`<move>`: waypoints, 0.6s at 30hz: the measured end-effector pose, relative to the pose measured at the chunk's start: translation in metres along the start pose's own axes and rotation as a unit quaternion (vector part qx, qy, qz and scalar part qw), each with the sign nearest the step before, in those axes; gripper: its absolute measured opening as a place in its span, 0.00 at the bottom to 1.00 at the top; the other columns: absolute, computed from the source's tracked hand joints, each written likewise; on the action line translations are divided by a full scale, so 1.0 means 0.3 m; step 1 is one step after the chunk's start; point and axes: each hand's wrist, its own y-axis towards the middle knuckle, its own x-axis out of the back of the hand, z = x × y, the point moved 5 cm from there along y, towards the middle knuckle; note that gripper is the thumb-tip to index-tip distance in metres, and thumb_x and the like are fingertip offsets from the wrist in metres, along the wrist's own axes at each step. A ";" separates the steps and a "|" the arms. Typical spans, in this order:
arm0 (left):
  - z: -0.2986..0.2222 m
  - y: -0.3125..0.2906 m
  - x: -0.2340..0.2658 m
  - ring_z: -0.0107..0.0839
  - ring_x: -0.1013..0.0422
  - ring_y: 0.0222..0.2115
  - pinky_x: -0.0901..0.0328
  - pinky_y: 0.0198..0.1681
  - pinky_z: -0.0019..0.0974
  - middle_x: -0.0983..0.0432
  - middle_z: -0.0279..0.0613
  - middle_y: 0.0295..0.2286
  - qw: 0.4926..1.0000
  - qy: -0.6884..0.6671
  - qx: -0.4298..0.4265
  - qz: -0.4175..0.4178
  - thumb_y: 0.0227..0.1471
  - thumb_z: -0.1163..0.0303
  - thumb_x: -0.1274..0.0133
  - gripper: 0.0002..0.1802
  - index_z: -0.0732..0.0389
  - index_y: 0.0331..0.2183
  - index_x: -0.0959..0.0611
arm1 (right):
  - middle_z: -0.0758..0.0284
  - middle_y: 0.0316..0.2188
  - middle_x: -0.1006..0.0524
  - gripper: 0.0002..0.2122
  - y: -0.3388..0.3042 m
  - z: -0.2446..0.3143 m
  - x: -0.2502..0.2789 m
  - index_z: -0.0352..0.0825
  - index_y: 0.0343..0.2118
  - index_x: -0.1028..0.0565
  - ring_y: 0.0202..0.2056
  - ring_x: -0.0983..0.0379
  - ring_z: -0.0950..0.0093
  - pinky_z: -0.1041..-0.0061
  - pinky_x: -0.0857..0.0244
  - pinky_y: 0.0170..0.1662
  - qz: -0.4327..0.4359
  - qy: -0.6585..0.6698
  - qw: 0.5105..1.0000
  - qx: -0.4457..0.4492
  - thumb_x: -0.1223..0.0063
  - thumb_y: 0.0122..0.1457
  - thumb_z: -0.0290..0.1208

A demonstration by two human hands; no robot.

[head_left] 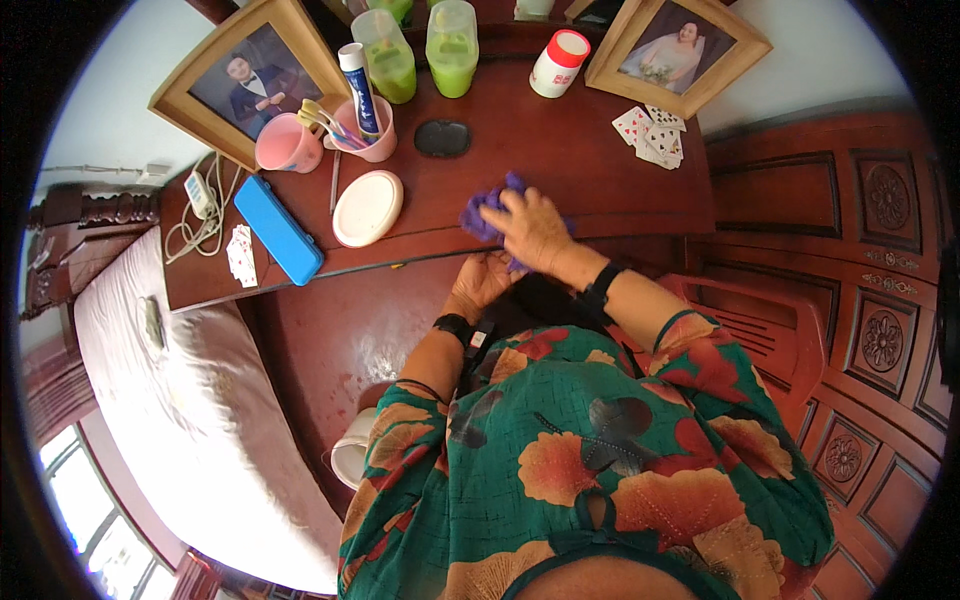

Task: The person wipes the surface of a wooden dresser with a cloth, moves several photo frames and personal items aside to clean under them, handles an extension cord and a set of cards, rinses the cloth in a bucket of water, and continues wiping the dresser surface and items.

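Note:
A crumpled purple cloth (pixel 482 217) lies on the dark red wooden table (pixel 560 130) near its front edge. My right hand (pixel 535 230) presses down on the cloth, its fingers bent over it. Just below the table's edge my left hand (pixel 483 283) is cupped with the palm turned up, close under the right hand. No object shows in it, and part of its fingers is hidden by the right hand. A black oval soap dish (pixel 442 138) and a round white lid (pixel 368 209) lie to the left of the cloth.
A blue case (pixel 279 230), a pink cup (pixel 288 143) and another holding toothbrushes and toothpaste (pixel 361 90) stand left. Green-bottomed bottles (pixel 452 50), a red-capped white jar (pixel 560 64), playing cards (pixel 652 135) and framed photos (pixel 680 50) sit farther back. A red plastic chair (pixel 760 335) stands right.

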 end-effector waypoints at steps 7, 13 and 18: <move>-0.067 -0.040 0.139 0.38 0.35 0.53 0.40 0.58 0.42 0.30 0.45 0.50 0.957 0.251 -0.085 0.121 0.60 0.63 0.58 0.19 0.59 0.51 0.28 | 0.65 0.41 0.31 0.19 -0.111 0.123 0.000 0.49 0.42 0.22 0.40 0.34 0.60 0.62 0.32 0.41 0.023 0.127 0.986 0.104 0.45 0.42 0.29; -0.088 -0.102 0.052 0.50 0.41 0.58 0.42 0.60 0.47 0.43 0.62 0.58 0.995 0.043 -0.015 -0.089 0.63 0.64 0.64 0.29 0.77 0.57 0.42 | 0.63 0.40 0.30 0.19 0.066 -0.116 0.150 0.47 0.44 0.23 0.40 0.33 0.59 0.62 0.33 0.46 -0.077 0.122 0.990 0.004 0.47 0.46 0.27; -0.120 -0.134 0.045 0.50 0.43 0.60 0.43 0.61 0.47 0.43 0.61 0.58 0.994 0.070 -0.016 -0.078 0.64 0.63 0.65 0.29 0.76 0.57 0.42 | 0.61 0.43 0.29 0.20 0.159 -0.242 0.060 0.49 0.47 0.25 0.41 0.32 0.55 0.59 0.33 0.45 -0.076 0.045 0.985 -0.151 0.48 0.49 0.29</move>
